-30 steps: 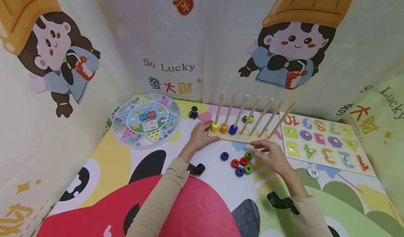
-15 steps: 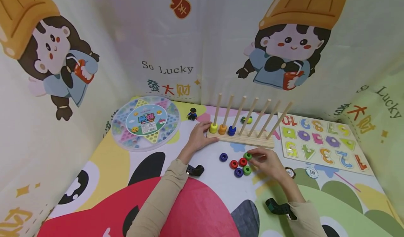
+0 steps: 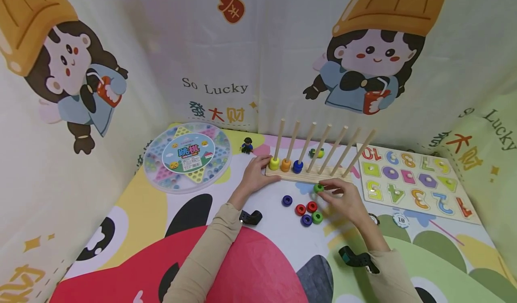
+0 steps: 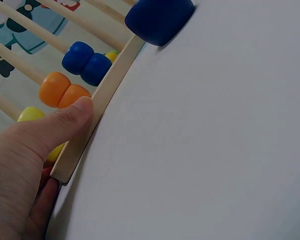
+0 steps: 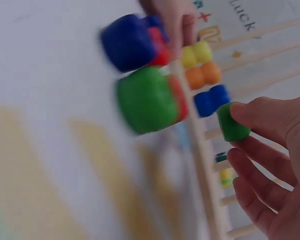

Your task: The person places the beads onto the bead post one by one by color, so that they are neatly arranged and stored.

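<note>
A wooden peg rack (image 3: 307, 175) stands on the mat with a yellow bead (image 3: 274, 163), an orange bead (image 3: 286, 164) and a blue bead (image 3: 298, 166) on its three left pegs. My left hand (image 3: 255, 173) holds the rack's left end, the thumb (image 4: 65, 122) pressing its front edge (image 4: 97, 107). My right hand (image 3: 341, 197) pinches a green bead (image 3: 318, 187) (image 5: 232, 122) just in front of the rack. Loose on the mat lie a blue bead (image 3: 287, 200), two red beads (image 3: 305, 208), another blue (image 3: 306, 220) and a green one (image 3: 317, 217).
A round Chinese checkers box (image 3: 187, 155) lies at the back left. A number puzzle board (image 3: 412, 182) lies to the right of the rack. A small figure (image 3: 247, 145) stands behind the rack, and a poker chip (image 3: 401, 220) sits near the puzzle. Printed cloth walls enclose the mat.
My right hand dropped to the loose beads, picked up a green one and lifted it toward the rack. The left hand stayed on the rack's end.
</note>
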A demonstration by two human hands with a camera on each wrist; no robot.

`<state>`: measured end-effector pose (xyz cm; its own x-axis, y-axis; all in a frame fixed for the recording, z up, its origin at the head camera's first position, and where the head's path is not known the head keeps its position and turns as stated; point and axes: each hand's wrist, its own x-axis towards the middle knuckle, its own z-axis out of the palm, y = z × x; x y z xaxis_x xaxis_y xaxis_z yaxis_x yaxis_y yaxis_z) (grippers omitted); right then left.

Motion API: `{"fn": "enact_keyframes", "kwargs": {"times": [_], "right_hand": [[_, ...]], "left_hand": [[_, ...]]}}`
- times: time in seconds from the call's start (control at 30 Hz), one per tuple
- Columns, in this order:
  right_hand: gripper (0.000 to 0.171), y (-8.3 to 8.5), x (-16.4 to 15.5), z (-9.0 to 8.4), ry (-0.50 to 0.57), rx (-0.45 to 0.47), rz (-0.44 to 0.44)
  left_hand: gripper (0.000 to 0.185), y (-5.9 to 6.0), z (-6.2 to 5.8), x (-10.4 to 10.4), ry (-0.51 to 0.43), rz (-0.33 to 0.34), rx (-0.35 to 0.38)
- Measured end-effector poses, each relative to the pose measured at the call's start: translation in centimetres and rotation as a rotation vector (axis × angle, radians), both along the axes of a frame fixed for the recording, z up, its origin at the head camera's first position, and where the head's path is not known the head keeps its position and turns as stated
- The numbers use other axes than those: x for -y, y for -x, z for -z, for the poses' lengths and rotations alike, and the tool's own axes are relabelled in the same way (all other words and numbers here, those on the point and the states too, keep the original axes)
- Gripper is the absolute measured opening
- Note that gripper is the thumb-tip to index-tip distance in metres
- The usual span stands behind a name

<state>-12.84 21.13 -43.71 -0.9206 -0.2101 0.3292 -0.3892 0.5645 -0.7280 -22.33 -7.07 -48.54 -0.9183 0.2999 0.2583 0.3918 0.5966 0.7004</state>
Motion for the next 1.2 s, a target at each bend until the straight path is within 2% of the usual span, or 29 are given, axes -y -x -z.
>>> {"fn": "enact_keyframes", "kwargs": {"times": [0.23, 0.47, 0.63, 0.83, 1.0, 1.2], "right_hand": [[0.025, 1.2, 0.5, -4.1, 0.042, -0.117, 0.067], [0.028, 2.4, 1.0, -8.4, 0.112, -0.263, 0.132], [0.029, 3.2, 1.5, -10.9, 0.147, -0.344, 0.164], [0.030, 4.1, 2.2, -12.3, 0.113, -0.382, 0.216], [0.028, 4.7, 2.5, -12.6, 0.089, -0.362, 0.270], [0.027, 5.0, 2.9, -12.8, 0.064, -0.330, 0.279]], "left_hand": [[0.075, -0.1, -0.1, 0.2, -0.005, -0.003, 0.014], [0.076, 0.2, 0.2, 0.3, 0.002, -0.007, 0.015], [0.076, 0.2, 0.3, 0.3, 0.000, -0.003, 0.013], [0.076, 0.1, 0.2, 0.1, 0.001, 0.004, 0.002], [0.075, 0.1, 0.0, 0.0, -0.004, 0.004, 0.004], [0.075, 0.0, -0.1, 0.0, -0.013, 0.004, 0.010]]}}
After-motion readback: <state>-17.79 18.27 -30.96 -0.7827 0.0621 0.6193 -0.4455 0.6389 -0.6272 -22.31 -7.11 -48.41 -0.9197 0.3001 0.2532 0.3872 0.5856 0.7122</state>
